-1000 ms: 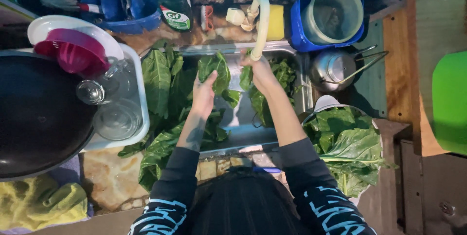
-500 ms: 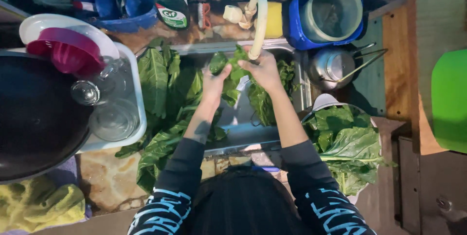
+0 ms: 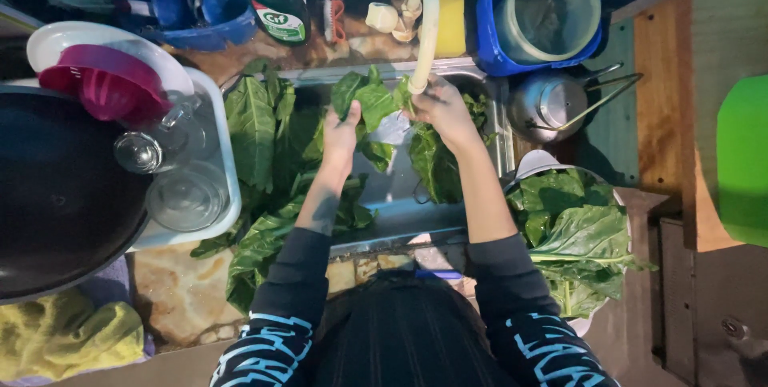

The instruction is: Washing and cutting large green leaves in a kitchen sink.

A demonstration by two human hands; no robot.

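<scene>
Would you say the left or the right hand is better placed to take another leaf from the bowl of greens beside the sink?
Probably the right hand: the bowl of greens lies on its side, while the left hand grips the leaf under the tap.

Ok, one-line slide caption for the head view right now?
Left hand and right hand hold a green leaf under the faucet above the sink.

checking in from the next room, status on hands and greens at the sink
Left hand and right hand both grip one broad green leaf under the cream tap spout. Loose leaves crowd the steel sink.
</scene>
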